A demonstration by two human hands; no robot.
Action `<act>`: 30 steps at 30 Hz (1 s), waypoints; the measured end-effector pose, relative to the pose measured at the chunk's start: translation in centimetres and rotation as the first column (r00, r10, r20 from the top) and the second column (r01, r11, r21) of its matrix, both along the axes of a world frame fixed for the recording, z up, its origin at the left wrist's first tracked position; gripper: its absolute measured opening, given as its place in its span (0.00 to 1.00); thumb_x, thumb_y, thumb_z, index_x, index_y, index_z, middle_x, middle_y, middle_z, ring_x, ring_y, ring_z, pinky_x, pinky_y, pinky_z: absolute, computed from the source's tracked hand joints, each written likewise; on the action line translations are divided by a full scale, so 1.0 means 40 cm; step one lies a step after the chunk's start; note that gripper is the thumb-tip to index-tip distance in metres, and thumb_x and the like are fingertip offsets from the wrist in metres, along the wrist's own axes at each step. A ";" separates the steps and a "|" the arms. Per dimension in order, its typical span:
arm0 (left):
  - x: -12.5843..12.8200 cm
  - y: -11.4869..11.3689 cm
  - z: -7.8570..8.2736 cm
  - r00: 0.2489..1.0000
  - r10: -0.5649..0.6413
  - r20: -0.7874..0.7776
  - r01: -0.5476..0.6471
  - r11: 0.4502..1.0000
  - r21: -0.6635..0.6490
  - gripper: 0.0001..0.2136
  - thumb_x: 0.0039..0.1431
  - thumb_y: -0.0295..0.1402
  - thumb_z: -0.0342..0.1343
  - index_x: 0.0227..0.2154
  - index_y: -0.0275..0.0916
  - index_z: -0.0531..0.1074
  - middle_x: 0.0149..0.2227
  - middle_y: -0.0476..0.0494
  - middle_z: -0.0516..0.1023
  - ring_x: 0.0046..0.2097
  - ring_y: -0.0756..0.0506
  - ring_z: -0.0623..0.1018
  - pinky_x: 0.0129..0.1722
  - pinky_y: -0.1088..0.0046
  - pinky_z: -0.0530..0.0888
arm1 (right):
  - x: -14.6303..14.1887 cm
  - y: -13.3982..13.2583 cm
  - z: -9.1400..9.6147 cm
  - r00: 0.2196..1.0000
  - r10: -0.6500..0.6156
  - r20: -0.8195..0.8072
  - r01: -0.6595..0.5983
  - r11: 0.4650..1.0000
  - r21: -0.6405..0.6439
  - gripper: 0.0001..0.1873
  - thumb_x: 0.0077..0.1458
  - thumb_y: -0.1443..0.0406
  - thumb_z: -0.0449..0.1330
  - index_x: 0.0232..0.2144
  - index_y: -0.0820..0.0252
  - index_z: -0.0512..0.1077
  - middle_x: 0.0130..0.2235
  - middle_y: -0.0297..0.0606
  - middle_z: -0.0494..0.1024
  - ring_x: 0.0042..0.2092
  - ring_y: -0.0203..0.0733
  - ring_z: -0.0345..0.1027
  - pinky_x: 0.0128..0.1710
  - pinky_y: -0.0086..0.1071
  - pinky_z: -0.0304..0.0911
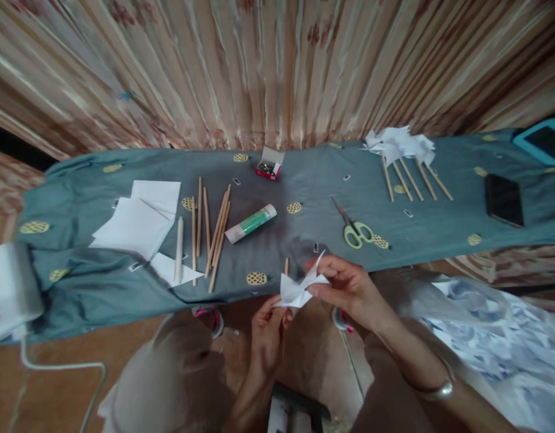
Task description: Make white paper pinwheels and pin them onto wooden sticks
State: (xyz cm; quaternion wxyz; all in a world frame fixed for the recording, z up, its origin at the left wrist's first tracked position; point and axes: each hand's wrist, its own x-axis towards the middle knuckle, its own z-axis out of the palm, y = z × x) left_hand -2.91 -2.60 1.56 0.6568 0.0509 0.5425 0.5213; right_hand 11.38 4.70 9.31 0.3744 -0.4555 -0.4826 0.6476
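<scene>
A folded white paper pinwheel is held between my two hands near the table's front edge. The tip of a wooden stick shows just beyond it. My left hand is closed at the pinwheel's lower left, around the stick below the paper. My right hand, from the right, pinches a paper blade between thumb and fingers. Beyond my hands lie scissors with light green handles, a green-and-white glue stick tube and a small red box of metal pins.
On the left are white paper sheets, several loose wooden sticks and a white rod. Finished-looking pinwheels on sticks lie at the back right. Further right are a black phone and a blue-framed device. A white appliance stands far left.
</scene>
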 end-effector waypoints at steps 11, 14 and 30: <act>0.002 0.036 -0.012 0.988 -0.119 -0.097 0.109 0.988 -0.108 0.16 0.37 0.44 0.66 0.13 0.37 0.69 0.16 0.51 0.68 0.22 0.52 0.65 0.25 0.75 0.62 | -0.036 -0.018 -0.019 0.843 -0.111 0.526 -0.068 0.949 0.309 0.08 0.55 0.67 0.61 0.39 0.53 0.74 0.40 0.32 0.82 0.37 0.34 0.77 0.39 0.24 0.72; -0.003 0.028 -0.024 0.980 -0.153 -0.129 0.145 0.987 -0.072 0.18 0.41 0.46 0.66 0.13 0.37 0.69 0.16 0.50 0.68 0.22 0.51 0.65 0.26 0.75 0.63 | -0.040 -0.020 -0.015 0.809 -0.143 0.570 -0.096 0.925 0.368 0.07 0.55 0.68 0.60 0.38 0.52 0.73 0.40 0.31 0.82 0.37 0.33 0.78 0.40 0.23 0.72; -0.013 0.024 -0.040 0.981 -0.123 -0.147 0.116 0.992 -0.051 0.16 0.42 0.48 0.66 0.17 0.38 0.77 0.18 0.47 0.72 0.24 0.49 0.70 0.27 0.75 0.68 | -0.049 -0.004 -0.008 0.716 -0.257 0.649 -0.249 0.774 0.582 0.22 0.56 0.74 0.58 0.51 0.50 0.68 0.42 0.35 0.82 0.42 0.40 0.78 0.43 0.32 0.74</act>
